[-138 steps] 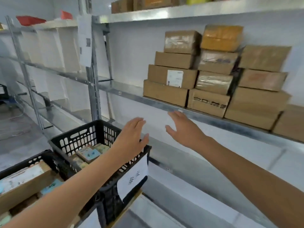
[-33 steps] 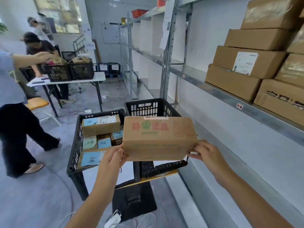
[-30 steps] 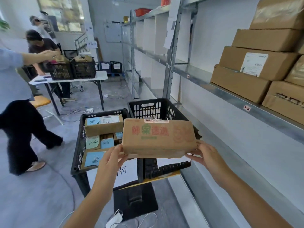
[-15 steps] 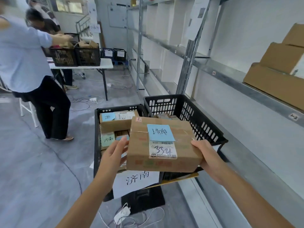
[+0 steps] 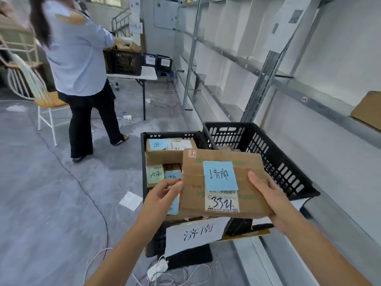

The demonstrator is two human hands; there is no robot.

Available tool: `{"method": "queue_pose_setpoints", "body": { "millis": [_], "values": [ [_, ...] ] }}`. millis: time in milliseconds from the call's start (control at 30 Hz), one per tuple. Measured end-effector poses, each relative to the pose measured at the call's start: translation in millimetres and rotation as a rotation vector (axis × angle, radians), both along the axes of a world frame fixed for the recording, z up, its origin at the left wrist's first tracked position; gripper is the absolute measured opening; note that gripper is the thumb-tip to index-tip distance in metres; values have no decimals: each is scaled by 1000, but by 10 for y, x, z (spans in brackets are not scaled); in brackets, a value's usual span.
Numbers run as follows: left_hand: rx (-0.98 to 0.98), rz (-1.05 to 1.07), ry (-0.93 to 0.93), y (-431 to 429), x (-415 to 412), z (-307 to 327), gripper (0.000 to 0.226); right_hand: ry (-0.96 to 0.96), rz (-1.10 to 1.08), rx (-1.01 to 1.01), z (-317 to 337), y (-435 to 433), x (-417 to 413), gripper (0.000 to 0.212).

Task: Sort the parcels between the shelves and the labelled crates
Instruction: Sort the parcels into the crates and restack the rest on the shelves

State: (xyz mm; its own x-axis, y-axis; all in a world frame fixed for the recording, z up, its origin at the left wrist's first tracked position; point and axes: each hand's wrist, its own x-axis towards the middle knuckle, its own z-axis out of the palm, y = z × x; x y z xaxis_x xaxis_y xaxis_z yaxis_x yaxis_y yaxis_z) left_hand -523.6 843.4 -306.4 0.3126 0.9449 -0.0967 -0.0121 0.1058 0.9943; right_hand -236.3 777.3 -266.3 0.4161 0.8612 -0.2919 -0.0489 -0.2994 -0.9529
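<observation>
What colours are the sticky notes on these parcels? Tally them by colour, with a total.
Blue sticky notes: 4 (1 on the held parcel, 3 in the left crate, one partly hidden)
Green sticky notes: 1
Total: 5

Grey floor (image 5: 41, 203): paper sheet (image 5: 130, 200), power strip (image 5: 157, 269) near. Far surface (image 5: 148, 73): black crate (image 5: 125, 62). Right shelf (image 5: 321, 106): cardboard box (image 5: 369, 109).

1. Cardboard parcel (image 5: 245, 162): a flat brown box with a blue 济南 note (image 5: 219, 175) and a white label marked "3321" on top. The left hand (image 5: 162, 197) and right hand (image 5: 268, 199) grip its side edges, holding it level over the left crate's front.
2. Left crate (image 5: 144, 162): black, with a white 济南 sheet (image 5: 195, 234) on its front, holding smaller parcels (image 5: 165, 153).
3. Right crate (image 5: 268, 153): black, touching the left crate.
</observation>
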Motion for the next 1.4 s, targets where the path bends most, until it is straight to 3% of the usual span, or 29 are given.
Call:
{"method": "queue_pose_setpoints", "body": {
  "millis": [167, 400, 567, 867, 1267, 1400],
  "values": [
    [-25, 176, -12, 592, -264, 50, 22, -120, -110, 150, 215, 410, 207, 77],
    [-28, 254, 25, 1007, -204, 95, 25, 31, -67, 171, 25, 1222, 163, 79],
    [-47, 285, 143, 1182, -54, 59, 24, 66, 2, 144, -269, 1732, -80, 95],
    [-79, 297, 280, 1386, 93, -84, 22, 142, 55, -19, -804, 2305, -230, 99],
    [-124, 315, 272, 1509, 184, -231, 24, 216, 100, -122, -1228, 2312, -146, 87],
    [-148, 322, 283, 1491, 202, -242, 22, 271, 192, -246, -1389, 2419, -220, 78]
  ]
}}
